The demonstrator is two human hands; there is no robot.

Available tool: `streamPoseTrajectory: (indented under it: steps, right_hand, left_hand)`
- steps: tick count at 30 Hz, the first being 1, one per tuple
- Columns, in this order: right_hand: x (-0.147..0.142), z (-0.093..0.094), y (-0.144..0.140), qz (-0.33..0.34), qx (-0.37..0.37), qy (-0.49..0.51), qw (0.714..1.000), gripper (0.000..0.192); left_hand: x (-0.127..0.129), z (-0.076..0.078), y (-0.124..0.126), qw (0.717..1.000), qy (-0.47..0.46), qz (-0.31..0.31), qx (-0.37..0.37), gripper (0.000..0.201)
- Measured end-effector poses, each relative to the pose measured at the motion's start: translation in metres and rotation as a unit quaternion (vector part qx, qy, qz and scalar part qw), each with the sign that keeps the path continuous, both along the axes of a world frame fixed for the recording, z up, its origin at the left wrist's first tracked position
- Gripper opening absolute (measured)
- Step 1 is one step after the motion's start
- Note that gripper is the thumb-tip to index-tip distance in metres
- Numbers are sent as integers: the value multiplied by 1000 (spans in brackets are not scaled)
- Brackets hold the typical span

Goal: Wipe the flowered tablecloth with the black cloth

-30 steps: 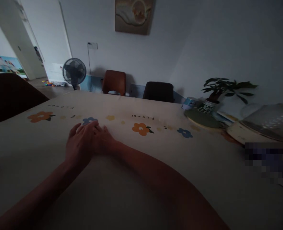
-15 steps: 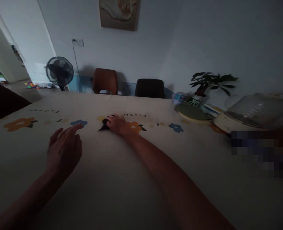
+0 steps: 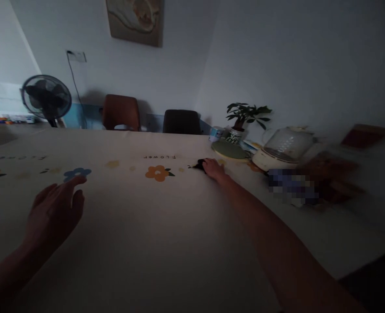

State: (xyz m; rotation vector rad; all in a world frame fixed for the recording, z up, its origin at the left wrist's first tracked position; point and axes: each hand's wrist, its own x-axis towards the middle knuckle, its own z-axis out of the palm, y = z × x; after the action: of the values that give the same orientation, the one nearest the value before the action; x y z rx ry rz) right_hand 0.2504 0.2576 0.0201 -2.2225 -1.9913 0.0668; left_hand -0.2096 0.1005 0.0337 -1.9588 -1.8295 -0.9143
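Note:
My right hand point(image 3: 214, 168) reaches far across the table and rests on a small black object point(image 3: 199, 164), with its fingers curled over it. What the object is I cannot make out in the dim light. My left hand point(image 3: 56, 210) hovers over the cream flowered tablecloth point(image 3: 140, 226) at the near left, fingers spread, holding nothing. A blue flower print lies just beyond its fingertips.
At the right of the table stand a potted plant point(image 3: 244, 114), a glass-lidded appliance point(image 3: 285, 148), a green round plate point(image 3: 228, 150) and a small tin point(image 3: 216, 132). Two chairs point(image 3: 121, 112) and a fan point(image 3: 46, 98) stand behind the far edge.
My hands have parted. The right hand slid right across the cloth with the small black object under it. The left hand drew back to the near left. The view swung right.

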Motion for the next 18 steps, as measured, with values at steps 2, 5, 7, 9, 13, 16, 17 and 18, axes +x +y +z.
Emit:
streamPoseTrajectory:
  steps: [2, 5, 7, 9, 13, 16, 17, 18]
  right_hand:
    - [25, -1, -2, -31, -3, 2, 1000, 48]
    - [55, -3, -6, -52, -6, 4, 999, 49]
    - [70, -5, -9, -55, -10, 4, 998, 51]
    - [84, -6, -15, -53, -16, 2, 998, 52]
    - [106, -9, -39, -31, -20, -8, 999, 52]
    - [118, -12, -64, -2, -12, -20, 1000, 53]
    - [121, -13, -74, 9, -9, -23, 1000, 53]
    - [122, -14, -83, 21, -7, -26, 999, 53]
  left_hand:
    - [0, -1, 1, 1000, -2, 5, -1, 42]
    - [-4, -6, 2, 1000, 0, 8, -7, 42]
    - [-10, -12, 5, 1000, 8, 9, -23, 42]
    - [-20, -21, 9, 999, 31, 12, -43, 46]
    - [-37, -38, 21, 995, 82, 21, -60, 55]
    - [-44, -45, 28, 993, 92, 25, -63, 54]
    - [-46, -46, 30, 993, 91, 25, -68, 54]
    - [-47, -47, 31, 993, 84, 25, -76, 54]
